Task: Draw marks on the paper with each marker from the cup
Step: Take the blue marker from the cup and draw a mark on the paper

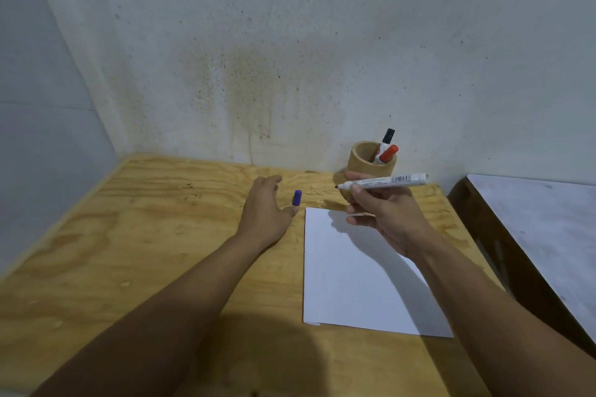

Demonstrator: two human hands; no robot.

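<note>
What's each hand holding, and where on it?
Right hand: uncapped marker, gripped around the barrel near the tip end, above the paper. Left hand: holds nothing; open, with the blue cap on the table beside its thumb.

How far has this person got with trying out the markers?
Barely started. The blue cap is off and stands on the table by the left hand. The right hand holds the uncapped marker above the paper, which looks blank. The black-capped marker and red-capped marker wait in the cup.
</note>
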